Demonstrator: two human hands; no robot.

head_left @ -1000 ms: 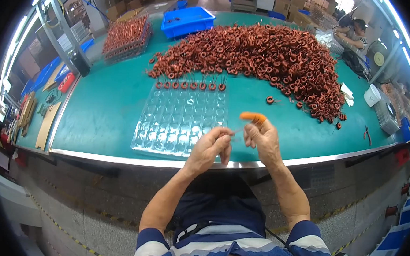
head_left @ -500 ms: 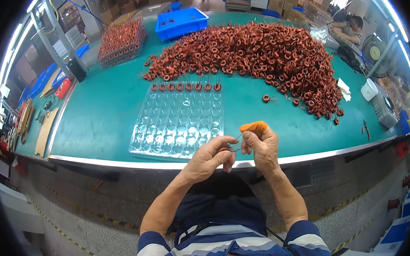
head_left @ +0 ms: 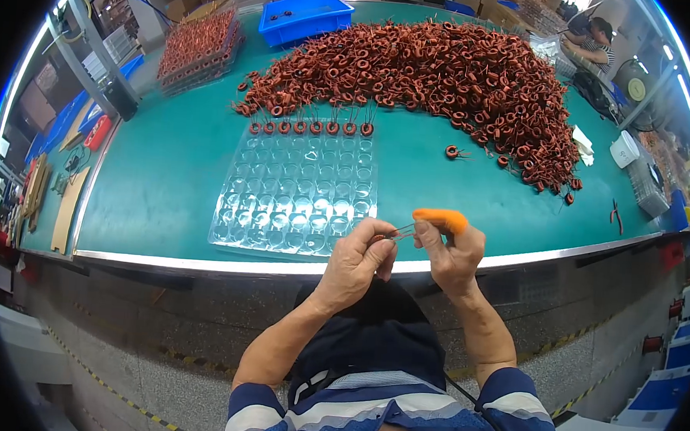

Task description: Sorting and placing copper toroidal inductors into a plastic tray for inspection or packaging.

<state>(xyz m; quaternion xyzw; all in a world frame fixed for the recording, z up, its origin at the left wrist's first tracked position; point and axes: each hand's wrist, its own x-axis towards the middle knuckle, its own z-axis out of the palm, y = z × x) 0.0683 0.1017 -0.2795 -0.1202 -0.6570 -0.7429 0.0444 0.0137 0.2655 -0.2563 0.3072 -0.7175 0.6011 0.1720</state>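
Left hand (head_left: 358,257) and right hand (head_left: 452,254) pinching thin wire leads (head_left: 402,232); clear tray (head_left: 295,193) beyond

Orange finger cot (head_left: 439,219), teal table (head_left: 166,173), copper-brown coils (head_left: 448,72)

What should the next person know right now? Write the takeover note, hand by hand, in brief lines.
Left hand: pinches the thin wire leads at the table's near edge.
Right hand: on the same leads, orange finger cot on the forefinger; the part between the grips is too small to make out.
Clear plastic blister tray: only its far row holds seven copper-wound ring coils; every other pocket is empty.
Large heap of copper-wound ring coils lies beyond on the green table; one stray coil sits apart.
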